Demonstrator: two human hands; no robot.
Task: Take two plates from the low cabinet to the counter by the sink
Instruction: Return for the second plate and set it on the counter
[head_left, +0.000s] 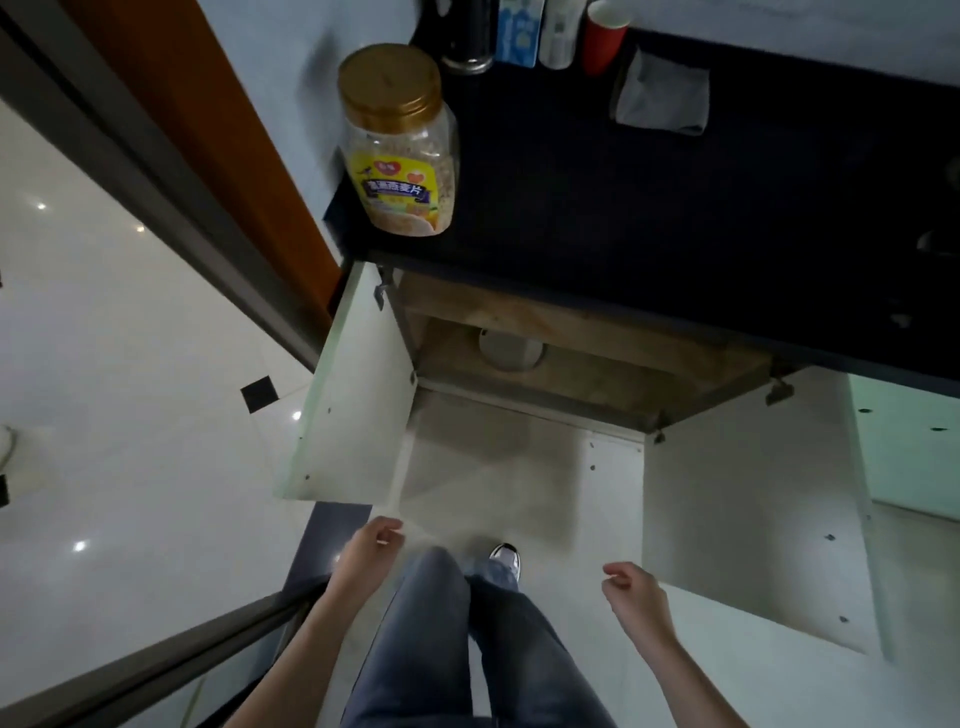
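Below the dark counter (649, 208), the low cabinet (571, 358) stands with both doors swung wide, the left door (353, 384) and the right door (753, 509) showing their white inner faces. Deep inside, on the brown shelf, lies a pale round shape (511, 347) (plates, perhaps; it is too dim for me to tell). On the counter's left corner stands a clear jar (400, 145) with a gold lid, its yellow label printed with 燕麦片; the smaller print is blurred. Behind it are a dark bottle (470, 36), a blue-and-white carton (519, 31), a red cup (602, 36) and a folded grey cloth (662, 96). My left hand (371, 551) hangs in front of the cabinet, fingers loosely curled and holding nothing. My right hand (636, 590) is likewise slack and empty, just before the right door. Between them are my jeans (441, 649) and one shoe (505, 557).
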